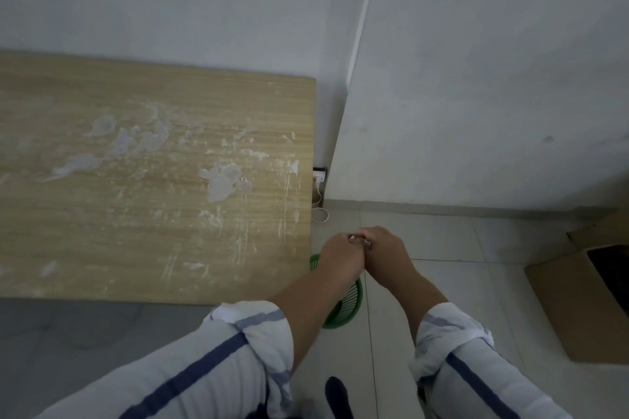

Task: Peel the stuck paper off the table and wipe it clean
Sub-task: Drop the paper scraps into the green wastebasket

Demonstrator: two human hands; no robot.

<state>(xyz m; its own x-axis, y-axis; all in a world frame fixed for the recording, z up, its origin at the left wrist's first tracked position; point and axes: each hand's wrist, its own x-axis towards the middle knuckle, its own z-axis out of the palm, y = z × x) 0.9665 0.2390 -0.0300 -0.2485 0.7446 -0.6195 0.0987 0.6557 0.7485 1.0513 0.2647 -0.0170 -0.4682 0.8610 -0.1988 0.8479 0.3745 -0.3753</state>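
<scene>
Striped sleeves (218, 360) nearest; both hands (364, 255) pinch small scrap over green basket (343, 309), apparently discarding; next, peel remaining paper (221, 178) from table (68, 248).

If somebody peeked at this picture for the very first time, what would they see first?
Probably the two hands, the left hand and right hand, pressed together over a green mesh basket on the floor beside the table, pinching something small I cannot make out. Next, the wooden table on the left, with whitish patches of stuck paper scattered across its top.
</scene>
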